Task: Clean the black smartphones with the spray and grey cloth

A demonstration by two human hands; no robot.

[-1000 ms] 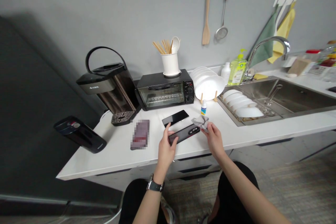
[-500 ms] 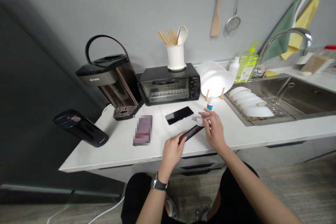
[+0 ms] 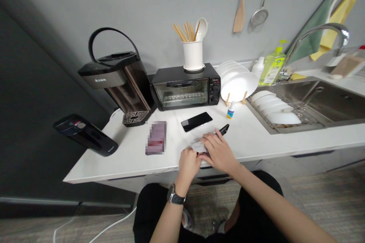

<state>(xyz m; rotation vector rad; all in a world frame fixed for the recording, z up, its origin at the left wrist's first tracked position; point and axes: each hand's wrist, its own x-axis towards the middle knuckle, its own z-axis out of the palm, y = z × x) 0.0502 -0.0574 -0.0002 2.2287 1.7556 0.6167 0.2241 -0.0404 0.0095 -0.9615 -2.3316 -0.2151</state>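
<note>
My left hand [image 3: 188,164] is closed round the near end of a slim black object [image 3: 224,129], which looks like a phone or a phone case; my fingers hide most of it. Over its middle lies my right hand [image 3: 217,148], fingers bent, pressing a crumpled white tissue or cloth [image 3: 199,146] against it. Just beyond my hands a black phone [image 3: 196,121] rests screen up on the white counter [image 3: 128,165]. A small bottle [image 3: 230,110] with a blue and yellow label stands upright behind the black object's far end.
A purplish, pixel-blurred item [image 3: 156,138] and a dark flask [image 3: 85,136] are on the left. Behind stand a water dispenser [image 3: 129,91], a toaster oven [image 3: 182,89] and white plates [image 3: 238,85]. Bowls [image 3: 273,108] sit in the sink [image 3: 339,110] at right.
My right hand has moved left and nearer, sliding the white tissue or cloth along the black object towards my left hand. The object's far end now shows beyond my fingers. The view shifted slightly.
</note>
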